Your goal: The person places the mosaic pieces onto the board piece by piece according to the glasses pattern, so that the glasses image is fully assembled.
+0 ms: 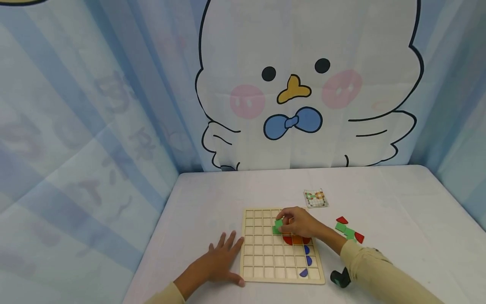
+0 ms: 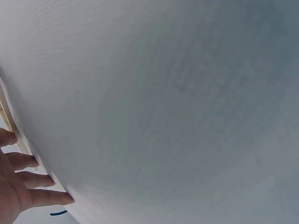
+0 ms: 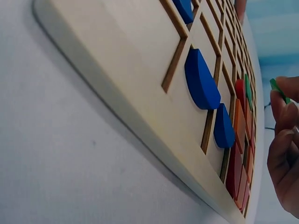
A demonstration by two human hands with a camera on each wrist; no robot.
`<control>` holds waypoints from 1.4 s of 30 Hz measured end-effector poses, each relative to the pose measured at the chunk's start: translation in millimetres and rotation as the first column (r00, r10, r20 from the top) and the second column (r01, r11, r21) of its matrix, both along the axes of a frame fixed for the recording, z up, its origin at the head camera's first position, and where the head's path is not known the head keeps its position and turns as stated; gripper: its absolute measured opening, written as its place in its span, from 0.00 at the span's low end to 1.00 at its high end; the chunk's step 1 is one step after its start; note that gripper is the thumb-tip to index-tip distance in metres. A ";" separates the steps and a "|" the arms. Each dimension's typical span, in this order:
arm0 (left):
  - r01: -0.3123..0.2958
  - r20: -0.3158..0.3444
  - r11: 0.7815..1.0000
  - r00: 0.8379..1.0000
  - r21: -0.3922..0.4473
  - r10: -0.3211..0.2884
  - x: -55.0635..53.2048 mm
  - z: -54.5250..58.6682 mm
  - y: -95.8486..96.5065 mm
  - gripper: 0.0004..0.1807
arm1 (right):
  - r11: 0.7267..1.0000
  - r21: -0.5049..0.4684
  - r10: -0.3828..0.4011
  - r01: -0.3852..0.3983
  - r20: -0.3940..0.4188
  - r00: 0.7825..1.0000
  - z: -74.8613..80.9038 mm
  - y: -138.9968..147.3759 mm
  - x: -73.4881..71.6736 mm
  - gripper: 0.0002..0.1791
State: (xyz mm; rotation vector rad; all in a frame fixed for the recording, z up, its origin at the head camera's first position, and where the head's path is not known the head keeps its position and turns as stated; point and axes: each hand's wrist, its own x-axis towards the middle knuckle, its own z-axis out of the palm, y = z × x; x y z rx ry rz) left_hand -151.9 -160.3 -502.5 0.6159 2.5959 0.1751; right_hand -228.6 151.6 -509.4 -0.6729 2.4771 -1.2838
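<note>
From the head, pinching a green tile (image 1: 279, 222) over the grid board (image 1: 263, 260) with the right hand (image 1: 300, 222), likely for precision — and spreading the left hand (image 1: 219, 262) at the board's edge, perhaps to steady it. From the left wrist, showing parted fingers (image 2: 36, 179); from the right, clamping that tile.

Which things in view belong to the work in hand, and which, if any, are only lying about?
Likely part of the job:
wooden grid board
green piece in the right hand
red, orange and blue pieces on the board
loose red and green pieces
pattern card

Apparently just about:
black object by the right sleeve, use unclear
cartoon-printed curtain
</note>
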 end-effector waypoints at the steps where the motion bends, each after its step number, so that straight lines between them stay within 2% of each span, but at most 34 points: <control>1: 0.002 -0.002 1.000 1.000 0.002 -0.002 0.1 0.1 -0.2 0.66 | 1.000 0.001 -0.004 0.004 -0.001 1.000 -1.2 -1.5 -0.2 0.16; 7: -0.002 0.000 1.000 1.000 -0.006 0.002 0.5 1.3 1.8 0.67 | 1.000 0.015 -0.022 0.021 0.004 1.000 -7.6 -7.7 -1.8 0.16; 15: -0.003 0.005 1.000 1.000 -0.026 0.003 -0.5 -0.1 2.2 0.67 | 1.000 -0.001 0.021 -0.021 0.035 0.999 -6.6 -14.6 -3.7 0.18; 22: 0.000 0.003 1.000 1.000 -0.019 0.000 -4.2 -5.9 0.8 0.67 | 0.999 -0.008 0.041 -0.041 -0.013 0.999 -4.5 -20.1 -5.9 0.16; 28: 0.001 0.009 1.000 1.000 -0.017 -0.001 -2.5 -6.9 2.0 0.67 | 0.998 0.049 0.049 -0.047 -0.030 0.998 -7.3 -25.5 -3.7 0.14; 32: 0.014 -0.010 1.000 1.000 -0.023 -0.015 -3.1 -5.6 2.5 0.67 | 0.996 0.079 0.036 -0.030 -0.070 0.997 -6.6 -28.2 -3.0 0.13; 37: 0.010 -0.003 1.000 1.000 -0.024 -0.010 -4.2 -4.3 2.2 0.67 | 0.992 0.120 0.039 -0.023 -0.135 0.990 -4.8 -32.0 -2.4 0.11; 42: 0.004 -0.006 0.999 1.000 -0.035 -0.005 -4.6 -4.2 1.4 0.67 | 0.985 0.174 0.032 -0.006 -0.145 0.989 -2.8 -37.7 -1.9 0.10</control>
